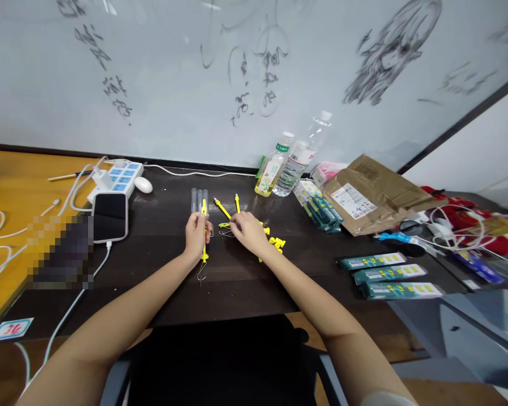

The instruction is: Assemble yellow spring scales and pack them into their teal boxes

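The left hand (197, 231) is clamped on a yellow tool (204, 207), slim, bright and upright in the view, with a thin bent wire (201, 275) at its near end. Apart from it, the right hand (248, 228) has its fingers lowered at some thin wires (226, 229); whether they pinch anything, I cannot tell. Two yellow sticks (223, 208) with pale tips lie just beyond, and small yellow pieces (278, 242) are scattered beside that hand. Clear tubes (193, 200) lie side by side past the left hand, all on the dark counter (237, 290). Farther left are a phone (110, 217) and a power strip (127, 177); to the right, two bottles (273, 172), green boxes (381, 274) and a brown package (364, 197)
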A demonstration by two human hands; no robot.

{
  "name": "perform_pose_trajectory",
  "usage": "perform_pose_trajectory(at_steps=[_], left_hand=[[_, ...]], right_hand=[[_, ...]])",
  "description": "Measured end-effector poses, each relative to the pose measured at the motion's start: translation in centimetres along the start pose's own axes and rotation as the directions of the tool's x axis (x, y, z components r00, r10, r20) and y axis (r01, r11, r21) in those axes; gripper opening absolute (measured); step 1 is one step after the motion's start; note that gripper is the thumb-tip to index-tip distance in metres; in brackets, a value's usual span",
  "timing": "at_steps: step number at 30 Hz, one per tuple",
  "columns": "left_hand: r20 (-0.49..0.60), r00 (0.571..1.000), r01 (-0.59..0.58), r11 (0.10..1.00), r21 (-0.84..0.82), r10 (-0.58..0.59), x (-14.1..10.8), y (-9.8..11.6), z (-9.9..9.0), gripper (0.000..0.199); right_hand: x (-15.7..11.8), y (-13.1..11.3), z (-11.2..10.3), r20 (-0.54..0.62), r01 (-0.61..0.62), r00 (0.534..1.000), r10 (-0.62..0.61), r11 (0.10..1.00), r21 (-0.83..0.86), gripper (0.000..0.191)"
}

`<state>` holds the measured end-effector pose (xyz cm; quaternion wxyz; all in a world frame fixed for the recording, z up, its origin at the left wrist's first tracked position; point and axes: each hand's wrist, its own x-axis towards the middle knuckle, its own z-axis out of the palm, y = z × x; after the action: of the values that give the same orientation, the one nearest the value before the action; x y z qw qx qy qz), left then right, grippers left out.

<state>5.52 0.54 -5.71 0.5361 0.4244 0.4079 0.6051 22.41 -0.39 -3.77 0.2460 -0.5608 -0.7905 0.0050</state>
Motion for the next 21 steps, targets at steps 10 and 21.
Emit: perform_pose_trajectory(at_steps=[10,21], left_hand=[[-0.030,0.999,-0.023,0.999,-0.035,0.022,0.0,0.0,-0.2,0.026],[0.173,0.984,0.025,0.999,0.040,-0.032,-0.7,-0.2,0.4,0.029]], right_hand=[[10.4,-4.4,4.3,0.304,-0.379,0.887,0.347,0.924,0.053,0.034],[8.2,-1.4,2.5,0.279,-0.386,0.861,0.425,0.191,0.903,0.027]])
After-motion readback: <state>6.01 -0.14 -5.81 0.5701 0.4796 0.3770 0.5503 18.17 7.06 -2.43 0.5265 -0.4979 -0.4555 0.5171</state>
